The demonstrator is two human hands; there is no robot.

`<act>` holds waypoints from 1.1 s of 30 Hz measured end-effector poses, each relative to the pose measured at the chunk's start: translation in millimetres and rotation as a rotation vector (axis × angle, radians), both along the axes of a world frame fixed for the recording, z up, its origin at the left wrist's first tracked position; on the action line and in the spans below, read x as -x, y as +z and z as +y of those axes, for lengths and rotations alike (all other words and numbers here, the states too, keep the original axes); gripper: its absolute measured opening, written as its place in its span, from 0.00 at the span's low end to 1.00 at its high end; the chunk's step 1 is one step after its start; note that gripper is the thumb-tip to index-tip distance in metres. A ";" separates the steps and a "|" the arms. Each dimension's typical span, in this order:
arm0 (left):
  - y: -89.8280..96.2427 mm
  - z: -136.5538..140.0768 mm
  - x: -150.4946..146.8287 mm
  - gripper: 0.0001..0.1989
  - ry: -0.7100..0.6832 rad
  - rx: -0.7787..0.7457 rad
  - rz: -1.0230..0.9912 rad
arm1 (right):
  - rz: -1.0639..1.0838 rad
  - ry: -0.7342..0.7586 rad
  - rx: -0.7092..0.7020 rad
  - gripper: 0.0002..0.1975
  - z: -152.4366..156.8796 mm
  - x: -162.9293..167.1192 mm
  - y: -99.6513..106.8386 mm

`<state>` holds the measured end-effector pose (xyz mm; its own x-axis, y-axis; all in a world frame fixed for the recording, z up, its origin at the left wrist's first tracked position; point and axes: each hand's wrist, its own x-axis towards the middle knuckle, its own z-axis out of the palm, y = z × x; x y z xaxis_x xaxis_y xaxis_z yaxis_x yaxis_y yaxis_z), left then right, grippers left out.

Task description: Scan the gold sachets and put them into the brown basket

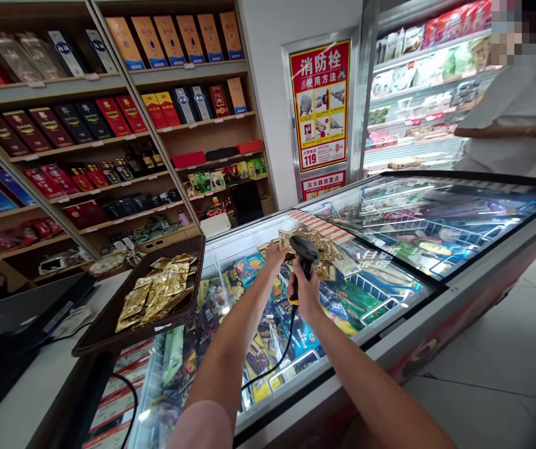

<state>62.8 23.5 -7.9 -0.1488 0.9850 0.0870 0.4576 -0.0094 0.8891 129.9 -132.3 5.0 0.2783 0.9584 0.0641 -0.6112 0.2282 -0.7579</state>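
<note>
My right hand is wrapped round the grip of a black barcode scanner, whose cable runs down to the left. Just left of it, my left hand pinches the near edge of a gold packet; the scanner head partly hides its fingers. More gold packets lie in a loose pile on the freezer's glass top, behind and right of the scanner. Under the glass, colourful wrapped ice creams fill wire baskets.
A dark woven basket with several gold packets stands at the left, beside a counter with a black device. Shelves of boxed bottles line the back wall. A person in a light shirt stands beyond the freezer's far end, near a lit display fridge.
</note>
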 end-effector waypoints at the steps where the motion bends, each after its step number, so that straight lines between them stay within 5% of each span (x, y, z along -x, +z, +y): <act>1: -1.1 -2.9 8.6 0.10 0.011 -0.023 -0.054 | -0.008 0.006 0.000 0.23 -0.3 -0.6 -0.6; 12: -29.1 -68.3 143.9 0.13 0.188 -0.254 -0.391 | -0.177 0.183 -0.016 0.23 -10.1 0.6 -5.2; 33: -44.7 -63.9 148.2 0.13 0.221 -0.304 -0.515 | -0.278 0.511 0.055 0.25 -23.9 0.7 -0.6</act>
<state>-85.4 -40.4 -52.5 -0.4429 0.8690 0.2205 -0.0082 -0.2499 0.9682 129.3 -156.3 4.4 -0.2407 0.9705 0.0150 -0.4095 -0.0875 -0.9081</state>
